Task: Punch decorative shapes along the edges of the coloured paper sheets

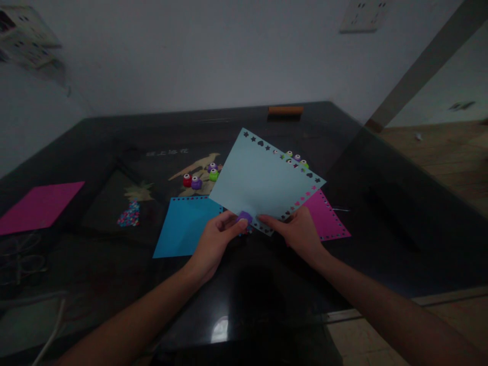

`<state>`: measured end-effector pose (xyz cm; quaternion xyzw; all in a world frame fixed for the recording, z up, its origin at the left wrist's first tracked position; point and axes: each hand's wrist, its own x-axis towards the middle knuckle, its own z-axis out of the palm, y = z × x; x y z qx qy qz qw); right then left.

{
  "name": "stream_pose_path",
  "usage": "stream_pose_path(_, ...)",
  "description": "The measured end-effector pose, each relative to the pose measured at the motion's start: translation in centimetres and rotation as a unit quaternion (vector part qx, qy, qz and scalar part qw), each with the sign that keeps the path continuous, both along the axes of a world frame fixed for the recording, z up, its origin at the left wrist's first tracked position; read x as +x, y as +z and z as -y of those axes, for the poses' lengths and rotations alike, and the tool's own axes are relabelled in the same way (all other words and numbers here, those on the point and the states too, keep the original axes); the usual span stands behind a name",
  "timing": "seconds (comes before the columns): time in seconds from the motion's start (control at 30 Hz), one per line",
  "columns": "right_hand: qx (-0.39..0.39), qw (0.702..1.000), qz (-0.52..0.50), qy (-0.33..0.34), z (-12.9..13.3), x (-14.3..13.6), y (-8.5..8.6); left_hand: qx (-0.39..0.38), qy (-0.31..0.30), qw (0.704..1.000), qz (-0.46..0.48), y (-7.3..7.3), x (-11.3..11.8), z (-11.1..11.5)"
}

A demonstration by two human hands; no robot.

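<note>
Your table [366,264] is smooth, black and glossy. Above its middle you hold the pale paper [259,178], a flat, matte, straight-sided sheet tilted with one corner pointing away; stars, hearts and other small shapes are cut along two edges. It partly covers a bright blue sheet [185,226] and a pink sheet [326,218], both with pierced borders. Your right hand [301,231] pinches the paper near its closest corner. Your left hand [215,236] grips a purple punch [245,217] at the near edge. Tiny confetti [129,216] lies heaped leftward.
</note>
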<state>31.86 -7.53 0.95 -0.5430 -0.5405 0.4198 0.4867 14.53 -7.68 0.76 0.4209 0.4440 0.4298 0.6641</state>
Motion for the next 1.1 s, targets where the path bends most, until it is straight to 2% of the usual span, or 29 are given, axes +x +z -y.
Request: stream_pose_path(1.1, 0.027, 0.999, 0.015, -0.008, 0.0, -0.02, -0.05, 0.018, -0.009, 1.0, 0.022, -0.2, -0.12, 0.03)
